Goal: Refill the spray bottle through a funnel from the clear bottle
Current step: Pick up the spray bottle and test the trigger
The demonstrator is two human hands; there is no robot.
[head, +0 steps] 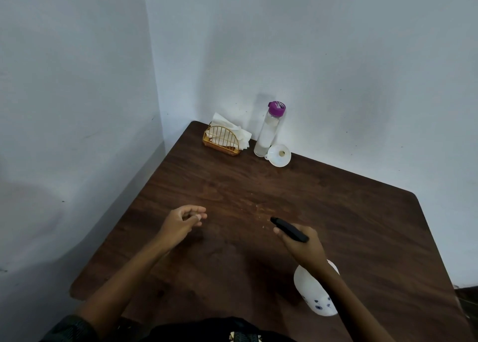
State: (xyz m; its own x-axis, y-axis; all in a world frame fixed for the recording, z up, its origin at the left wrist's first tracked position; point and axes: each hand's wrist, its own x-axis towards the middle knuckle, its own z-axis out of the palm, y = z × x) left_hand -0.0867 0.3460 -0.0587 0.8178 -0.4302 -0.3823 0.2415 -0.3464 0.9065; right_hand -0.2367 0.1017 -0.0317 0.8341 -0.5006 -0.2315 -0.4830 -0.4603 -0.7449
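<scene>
While the right grip clasped the spray bottle by its black head, the left grip hung slack and loosely curled; funnel lay just beside clear bottle.

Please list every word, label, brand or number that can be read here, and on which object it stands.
Nothing here can be read.
On the purple cap of the clear bottle: white marks, too blurred to read.
On the spray bottle: dark blue marks, too blurred to read.

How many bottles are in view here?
2. The clear bottle with a purple cap stands at the back beside the funnel; the white spray bottle is near the front, its black head gripped by the right hand.
</scene>
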